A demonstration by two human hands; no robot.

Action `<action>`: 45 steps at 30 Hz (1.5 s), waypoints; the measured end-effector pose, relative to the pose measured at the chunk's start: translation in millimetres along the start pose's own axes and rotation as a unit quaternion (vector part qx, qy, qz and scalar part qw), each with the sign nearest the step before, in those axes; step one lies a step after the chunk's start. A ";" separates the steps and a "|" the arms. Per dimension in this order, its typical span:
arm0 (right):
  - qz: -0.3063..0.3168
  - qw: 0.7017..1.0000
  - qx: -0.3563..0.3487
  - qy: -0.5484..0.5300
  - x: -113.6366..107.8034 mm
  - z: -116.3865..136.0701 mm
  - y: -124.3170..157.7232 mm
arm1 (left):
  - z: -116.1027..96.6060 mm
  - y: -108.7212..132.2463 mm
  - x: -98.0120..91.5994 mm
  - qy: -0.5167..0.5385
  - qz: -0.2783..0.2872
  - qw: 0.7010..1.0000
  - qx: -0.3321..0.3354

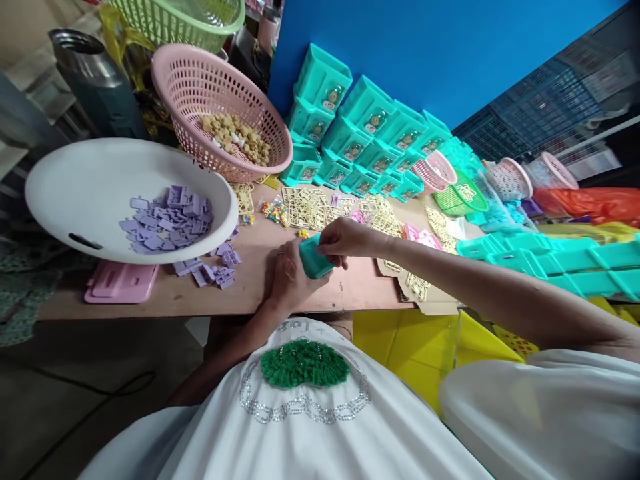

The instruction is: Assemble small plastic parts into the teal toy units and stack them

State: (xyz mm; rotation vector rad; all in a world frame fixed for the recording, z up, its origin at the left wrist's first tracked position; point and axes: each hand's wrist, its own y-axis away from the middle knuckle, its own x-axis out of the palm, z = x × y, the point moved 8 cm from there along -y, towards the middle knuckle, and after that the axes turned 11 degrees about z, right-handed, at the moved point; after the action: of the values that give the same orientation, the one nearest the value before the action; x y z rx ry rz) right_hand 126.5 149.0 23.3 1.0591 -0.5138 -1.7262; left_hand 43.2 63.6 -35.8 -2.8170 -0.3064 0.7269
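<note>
A: Item in hand?
B: One small teal box [315,257], held by both hands over the near edge of the table [250,293]. The left hand [290,277] cups it from below, fingers curled around it. The right hand [345,240] pinches its top end from above.

A: Left of the hands?
B: Loose purple pieces [213,267] lie just beside the left hand. Beyond them is a white bowl [60,173] holding a purple heap [167,223], with a pink tray [120,281] under its near rim.

A: Ahead?
B: Yellow frames [320,207] lie flat just past the right hand. Farther off are a pink basket [190,80] of beige pieces [237,140] and stacked teal crates [365,133] against the blue wall [450,47].
</note>
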 end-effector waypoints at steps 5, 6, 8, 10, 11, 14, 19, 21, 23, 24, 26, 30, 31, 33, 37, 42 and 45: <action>0.009 1.000 0.004 -0.020 -0.4 -2.9 -3.5 | -0.5 -0.1 0.7 0.003 -0.009 1.000 0.005; 0.010 1.000 0.008 -0.015 -0.7 -3.0 -3.8 | -0.6 -0.1 0.6 0.003 -0.010 1.000 0.005; 0.010 1.000 0.021 0.007 -1.2 -2.4 -3.7 | -0.4 -0.1 0.3 0.004 -0.009 1.000 0.005; 0.003 0.999 0.028 0.043 -1.4 1.3 -2.9 | -0.3 0.1 0.1 0.003 -0.006 1.000 0.008; 0.000 0.997 0.029 0.066 -0.9 4.7 -2.4 | -0.4 0.1 0.1 0.001 -0.004 1.000 0.012; -0.006 0.989 0.041 0.140 4.5 17.2 -0.8 | -1.4 0.0 0.8 -0.009 -0.003 0.999 0.032; -0.062 0.946 0.058 0.312 7.5 43.1 3.1 | -3.5 -0.8 1.5 -0.029 -0.023 0.998 0.059; -0.064 0.936 0.068 0.340 9.0 45.9 3.6 | -2.8 -1.1 1.9 -0.026 -0.022 0.998 0.057; -0.051 0.933 0.080 0.346 12.5 44.0 2.8 | -2.6 -0.9 2.0 -0.021 -0.020 0.998 0.057; -0.054 0.928 0.079 0.361 14.2 44.5 2.3 | -3.0 -0.6 1.9 -0.017 -0.021 0.998 0.062; -0.078 0.902 0.069 0.418 17.0 48.9 1.4 | -3.8 0.3 0.5 -0.001 -0.031 0.997 0.074; -0.101 0.872 0.065 0.474 21.4 55.2 0.0 | -2.2 1.2 -0.6 0.037 -0.048 0.995 0.081; -0.100 0.877 0.068 0.464 20.1 55.8 0.0 | -1.6 0.9 0.3 0.037 -0.045 0.995 0.079; -0.074 0.899 0.086 0.422 16.4 54.2 -0.4 | -1.5 0.2 2.6 0.031 -0.034 0.996 0.077; 0.015 0.916 0.115 0.383 15.0 53.8 -3.7 | -4.2 -0.8 2.5 0.013 -0.029 0.996 0.082; -0.001 0.912 0.124 0.391 16.7 49.1 -10.0 | -6.4 -0.8 2.0 -0.015 -0.016 0.997 0.078; -0.069 0.911 0.112 0.391 15.4 45.3 -11.0 | -5.4 -0.2 4.3 -0.016 0.002 0.997 0.069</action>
State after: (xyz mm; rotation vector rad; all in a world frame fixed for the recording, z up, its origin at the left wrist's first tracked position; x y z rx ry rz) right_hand 80.8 133.3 32.5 1.8605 -0.1163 -1.2171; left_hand 49.6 64.0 -33.1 -2.6795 -0.2456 0.7644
